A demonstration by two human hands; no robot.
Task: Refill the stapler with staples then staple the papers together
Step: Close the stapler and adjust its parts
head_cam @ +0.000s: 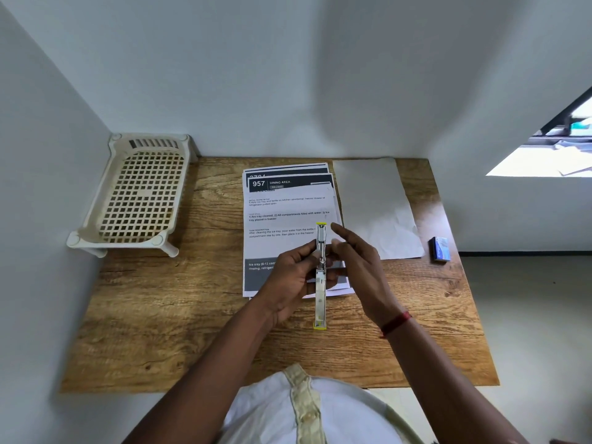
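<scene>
A yellow-tipped metal stapler (320,299) is folded fully open in a straight line above the wooden table (179,322). My left hand (290,280) grips it at its hinge from the left. My right hand (358,267) is at the hinge from the right, thumb against the metal and index finger stretched forward. Under the hands lies a stack of printed papers (285,213). A small blue staple box (440,249) sits near the table's right edge.
A blank white sheet (374,206) lies to the right of the printed stack. A cream plastic lattice rack (137,193) stands in the far left corner against the walls. Bare wood shows at the table's front and left.
</scene>
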